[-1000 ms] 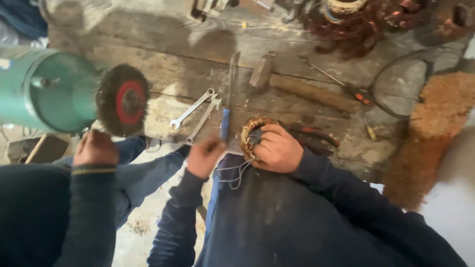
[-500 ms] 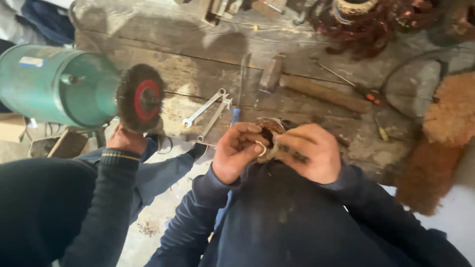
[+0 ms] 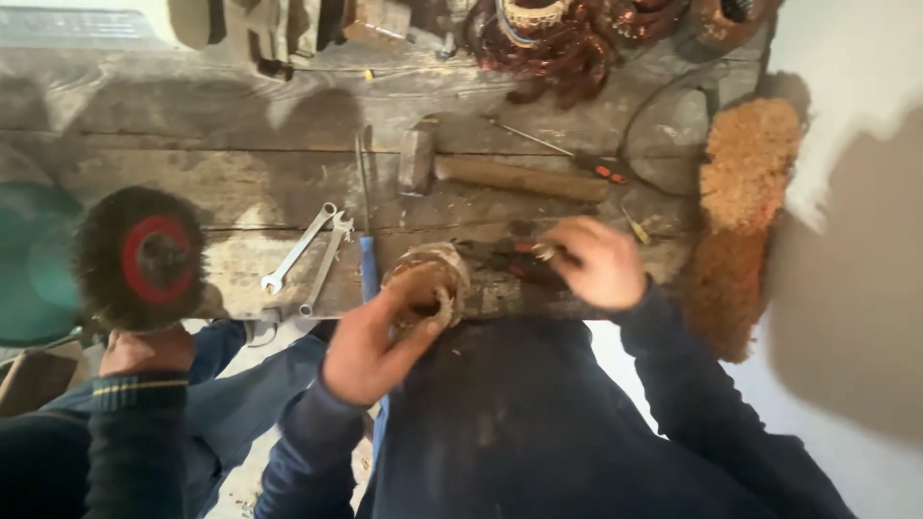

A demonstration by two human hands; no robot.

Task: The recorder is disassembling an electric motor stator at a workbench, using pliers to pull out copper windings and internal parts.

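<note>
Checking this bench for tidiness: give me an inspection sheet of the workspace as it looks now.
Surface: worn wooden bench, dusty.
Job's things: round wound coil held by left hand; right hand at pliers.
Clutter: hammer, two wrenches, screwdriver, copper windings, sawdust heap.
Hands: left shut on coil; right grip unclear.
Cables: black cable.
Surroundings: wire wheel on green grinder; another person's hand beneath.

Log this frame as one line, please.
left hand: holds wound coil | right hand: over pliers | bench: hammer, two wrenches
</note>
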